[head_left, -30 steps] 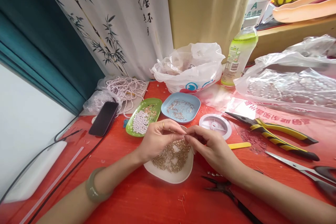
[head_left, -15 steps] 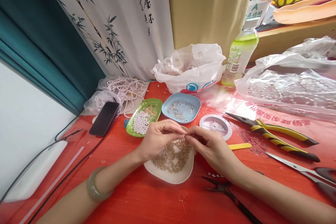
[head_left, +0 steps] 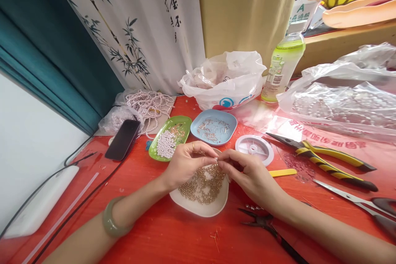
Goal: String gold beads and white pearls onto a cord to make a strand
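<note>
My left hand and my right hand meet fingertip to fingertip above a white dish of gold-coloured beads. Thumb and index finger are pinched together on each hand. A tiny pale bead shows between the fingertips, mostly covered. Whatever else my right fingers grip is too small to make out. Just behind my left hand lies a green dish with white pearl beads and small gold pieces. A blue dish beyond the hands carries thin metal pins.
Right of my hands lie a spool, a yellow stick, yellow-black pliers, scissors and dark pliers. At left are a phone and cables. Plastic bags and a bottle stand behind.
Both hands hold nearly the same place over the white dish. The fingertips have shifted slightly, and the pale bead between them shows more clearly.
</note>
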`<state>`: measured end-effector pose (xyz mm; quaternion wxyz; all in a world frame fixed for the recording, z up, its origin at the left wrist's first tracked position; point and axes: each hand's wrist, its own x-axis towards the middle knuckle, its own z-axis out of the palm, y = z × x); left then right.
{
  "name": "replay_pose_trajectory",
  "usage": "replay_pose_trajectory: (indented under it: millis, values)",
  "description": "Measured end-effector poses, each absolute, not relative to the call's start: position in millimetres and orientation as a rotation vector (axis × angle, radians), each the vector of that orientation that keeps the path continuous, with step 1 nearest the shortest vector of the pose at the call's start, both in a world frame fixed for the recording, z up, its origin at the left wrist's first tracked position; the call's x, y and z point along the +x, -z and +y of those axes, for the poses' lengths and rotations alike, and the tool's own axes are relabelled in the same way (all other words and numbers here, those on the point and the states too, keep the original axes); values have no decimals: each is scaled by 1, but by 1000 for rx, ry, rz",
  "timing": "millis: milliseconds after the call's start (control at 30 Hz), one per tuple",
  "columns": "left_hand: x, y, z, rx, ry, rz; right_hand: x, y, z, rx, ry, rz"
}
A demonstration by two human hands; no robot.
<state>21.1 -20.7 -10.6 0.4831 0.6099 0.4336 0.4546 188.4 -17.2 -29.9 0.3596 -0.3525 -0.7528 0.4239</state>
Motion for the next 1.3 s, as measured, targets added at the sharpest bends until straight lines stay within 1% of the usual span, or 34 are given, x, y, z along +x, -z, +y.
replay_pose_trajectory:
  millis: [867, 1300]
  values:
    - [22, 13, -21, 1510, -1149, 1035, 188, 31, -16, -951, -1104, -1961]
    - [21, 11, -21, 1535, -1163, 1049, 189, 31, -17, -977, -1004, -1889]
